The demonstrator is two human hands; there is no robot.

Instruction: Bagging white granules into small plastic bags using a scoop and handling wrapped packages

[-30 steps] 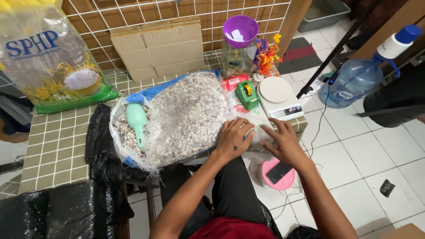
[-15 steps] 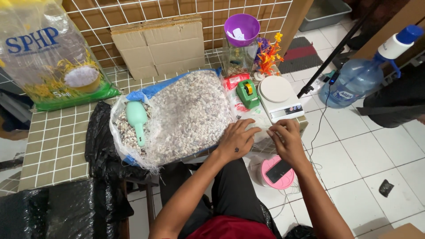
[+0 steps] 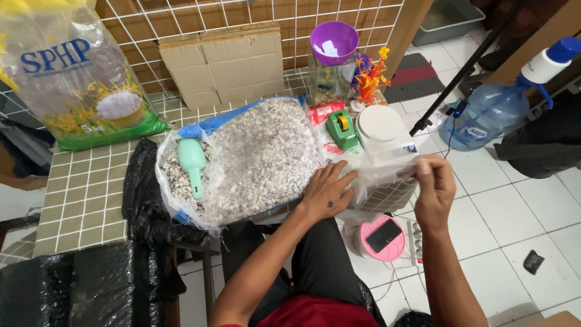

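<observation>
Since a second ago both hands have lifted off the near edge of the gravel sack and drawn apart, stretching a small clear plastic bag (image 3: pixel 387 166) between them. Nearest, at six o'clock, are the person's dark-trousered lap and red shirt. Left hand (image 3: pixel 327 192), just above centre, lies palm down with fingers closed on the bag's left edge, its knuckles touching the rim of the sack. Right hand (image 3: pixel 433 189), at three o'clock of the left, is raised with fingers pinched together on the bag's right edge. Below the right hand, on the white floor tiles, sits a pink round stand (image 3: pixel 381 237) with a dark phone on it. At nine o'clock of the left hand lies the big open sack of pale gravel (image 3: pixel 260 160), a mint-green scoop (image 3: pixel 192 163) resting in it at its left side. Beyond the clear bag stand a white kitchen scale (image 3: pixel 380 126) and a green tape dispenser (image 3: pixel 342 129). Farther, at twelve o'clock, a purple bowl (image 3: pixel 334 41) tops a glass jar beside orange plastic plants (image 3: pixel 372 75), and flat cardboard (image 3: pixel 221 63) leans on a wire grid. Far left stands a printed rice bag (image 3: pixel 72 79); far right, a blue water jug (image 3: pixel 487 112).
</observation>
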